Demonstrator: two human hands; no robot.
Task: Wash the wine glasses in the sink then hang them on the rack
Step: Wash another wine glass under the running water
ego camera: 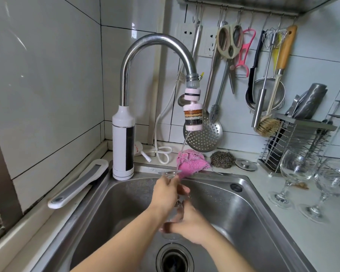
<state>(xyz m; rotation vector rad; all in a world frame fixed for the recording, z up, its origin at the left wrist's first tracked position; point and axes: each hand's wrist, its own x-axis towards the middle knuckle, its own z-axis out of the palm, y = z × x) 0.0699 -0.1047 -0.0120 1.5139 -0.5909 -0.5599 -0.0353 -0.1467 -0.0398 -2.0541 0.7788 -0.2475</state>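
held wine glass (178, 202): tilted over the sink (249, 209) in the lower middle of the frame, foot uppermost, bowl lowest (clear glass, hard to trace behind the fingers).
left grip (166, 191): wrapped round the stem end, just under the foot.
right grip (186, 222): curled round the bowl.
water stream (183, 150): ran thin from the tap filter (193, 114) down to the foot of the held glass.
tap (155, 42): arched over the basin from a white base at the sink's back left corner.
waiting wine glasses (297, 169): stood upright on the worktop (283, 242) at the right of the frame, two of them just beside each other, well apart from both grips.
pink cloth (192, 163): lay on the sink's back rim, near a steel scourer (222, 159).
hook rail (243, 13): ran along the wall at the upper right, hung with scissors (229, 42), a whisk (271, 38), a slotted ladle (203, 134) and a brush (269, 126).
drain (175, 260): sat at the bottom middle, below both grips.
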